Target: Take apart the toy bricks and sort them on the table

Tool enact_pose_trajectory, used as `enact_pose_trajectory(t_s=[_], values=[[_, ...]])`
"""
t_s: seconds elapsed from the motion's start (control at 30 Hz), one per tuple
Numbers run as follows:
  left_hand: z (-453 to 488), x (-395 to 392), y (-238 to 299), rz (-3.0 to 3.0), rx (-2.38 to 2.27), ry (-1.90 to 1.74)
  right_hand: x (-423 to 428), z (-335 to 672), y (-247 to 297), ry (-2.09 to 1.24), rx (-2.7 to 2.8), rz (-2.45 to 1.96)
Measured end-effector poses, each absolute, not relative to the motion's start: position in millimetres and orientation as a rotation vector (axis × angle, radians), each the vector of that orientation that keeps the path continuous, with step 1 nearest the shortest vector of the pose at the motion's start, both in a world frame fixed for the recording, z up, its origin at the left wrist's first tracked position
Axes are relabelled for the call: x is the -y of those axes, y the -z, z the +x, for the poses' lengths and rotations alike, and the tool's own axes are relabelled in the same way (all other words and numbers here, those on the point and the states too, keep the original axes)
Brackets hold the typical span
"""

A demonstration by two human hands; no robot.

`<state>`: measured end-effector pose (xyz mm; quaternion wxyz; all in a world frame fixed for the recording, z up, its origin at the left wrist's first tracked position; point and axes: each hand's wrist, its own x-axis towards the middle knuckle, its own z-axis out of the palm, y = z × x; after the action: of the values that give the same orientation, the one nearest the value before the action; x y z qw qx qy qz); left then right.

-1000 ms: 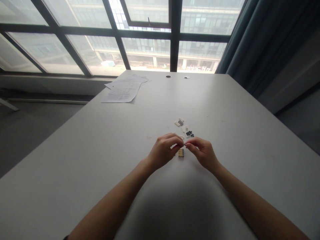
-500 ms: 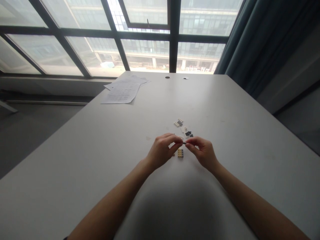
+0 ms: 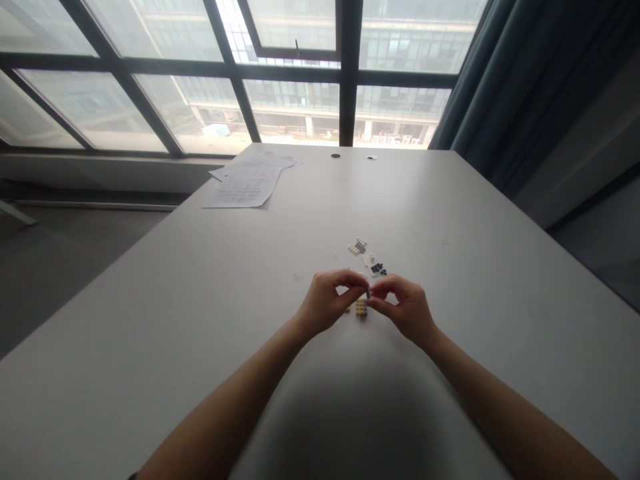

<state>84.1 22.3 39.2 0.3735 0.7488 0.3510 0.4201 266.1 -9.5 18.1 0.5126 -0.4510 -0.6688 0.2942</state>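
Between the fingertips of both hands is a small dark grey building brick [image 3: 369, 291], standing on edge. My left hand [image 3: 334, 291] pinches it from the left, thumb and forefinger closed. My right hand [image 3: 403, 300] pinches it from the other side. Just below the fingers, a studded yellow and grey block [image 3: 361, 307] rests on the table, and a smaller yellow piece [image 3: 347, 309] shows partly beneath my left hand. Beyond the fingers lie black pieces [image 3: 379, 269] and white pieces [image 3: 369, 260], some partly hidden by my hands.
Farther off on the white table [image 3: 475, 267] lies a group of white and grey studded bricks [image 3: 357, 246]. Printed paper sheets [image 3: 245, 183] lie at the far left. Two round cable holes sit near the back edge, before the window, with a dark curtain [image 3: 480, 80] at the right.
The small grey brick has turned from lying flat to standing on edge between my fingertips. My right thumb and forefinger have shifted slightly around it; the loose pieces have stayed put.
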Motion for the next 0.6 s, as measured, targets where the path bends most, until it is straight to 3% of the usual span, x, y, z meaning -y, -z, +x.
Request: enact_pose_trajectory(t_s=[0.6], values=[[85.3,-17.4,-38.1,2.194,-0.899,-1.163,5.9,264.8,-10.2,-1.056,1.407,-1.049]])
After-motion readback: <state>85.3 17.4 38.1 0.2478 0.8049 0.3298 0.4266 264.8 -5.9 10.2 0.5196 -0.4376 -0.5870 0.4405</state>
